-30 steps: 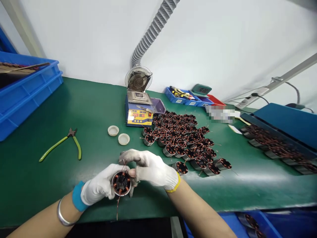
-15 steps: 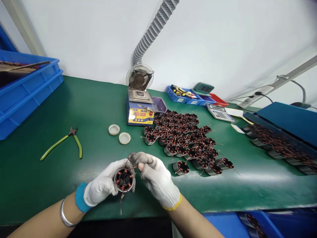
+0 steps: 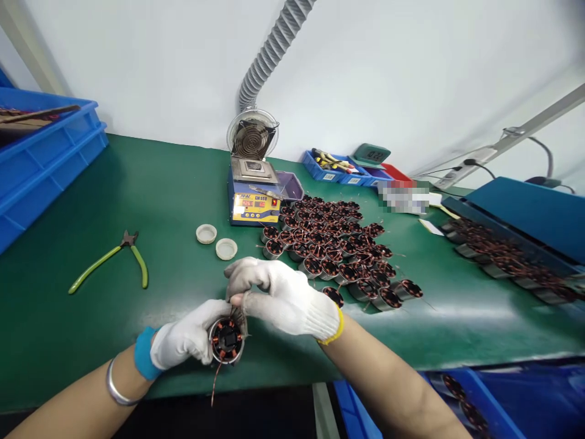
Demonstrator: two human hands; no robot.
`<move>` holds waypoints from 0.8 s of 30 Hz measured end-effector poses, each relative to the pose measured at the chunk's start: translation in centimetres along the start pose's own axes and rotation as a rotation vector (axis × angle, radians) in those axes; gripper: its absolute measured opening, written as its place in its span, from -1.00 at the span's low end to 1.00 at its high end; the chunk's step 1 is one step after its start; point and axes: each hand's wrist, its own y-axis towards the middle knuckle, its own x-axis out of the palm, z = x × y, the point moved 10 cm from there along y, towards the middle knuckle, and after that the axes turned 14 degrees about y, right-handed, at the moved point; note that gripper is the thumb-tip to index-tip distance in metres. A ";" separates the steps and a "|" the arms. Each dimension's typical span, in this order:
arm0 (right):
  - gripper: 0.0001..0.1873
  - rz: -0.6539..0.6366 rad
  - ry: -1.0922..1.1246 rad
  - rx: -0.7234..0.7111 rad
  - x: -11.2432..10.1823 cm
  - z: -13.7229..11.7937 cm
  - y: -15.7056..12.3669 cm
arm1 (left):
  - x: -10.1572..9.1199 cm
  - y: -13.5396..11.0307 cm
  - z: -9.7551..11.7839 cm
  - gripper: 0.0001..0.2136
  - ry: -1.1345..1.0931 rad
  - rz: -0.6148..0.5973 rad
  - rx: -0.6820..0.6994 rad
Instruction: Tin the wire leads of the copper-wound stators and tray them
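My gloved left hand (image 3: 188,337) is wrapped round a motor stator (image 3: 227,339), a metal ring with copper windings and a black core facing up. From its lower edge a copper wire lead (image 3: 214,385) hangs down. At the upper edge of the stator, my gloved right hand (image 3: 278,297) pinches more copper wire leads (image 3: 234,311) between thumb and fingers. Those fingers partly hide the lead ends. Beyond the right hand stand many similar stators (image 3: 320,241) in a close group, one partly covered by the wrist.
Green-handled cutters (image 3: 128,239) lie open at left, near two small white dishes (image 3: 226,249). Behind is a solder pot (image 3: 254,204) under a fan and grey hose (image 3: 269,58). Blue crate (image 3: 46,167) at left; tool bins (image 3: 326,174) at the back; blue box (image 3: 534,213) at right.
My right hand has moved left and up over the stator's top edge, drawing the leads there closer together. The stator has shifted slightly down. The whole view has shifted a little.
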 end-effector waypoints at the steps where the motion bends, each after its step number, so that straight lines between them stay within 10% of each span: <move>1: -0.89 0.020 0.008 -0.021 -0.5 -0.3 -0.1 | 0.0 0.0 -0.3 -0.64 -0.026 -0.011 -0.017; 16: -0.89 0.073 -0.738 -0.579 1.7 -4.3 -5.4 | 1.4 0.0 -0.6 -0.52 -0.328 -0.160 -0.057; 24: -0.99 0.126 -0.209 -0.366 0.2 -1.1 -4.8 | 1.8 -0.3 -0.3 -0.52 -0.353 -0.215 -0.053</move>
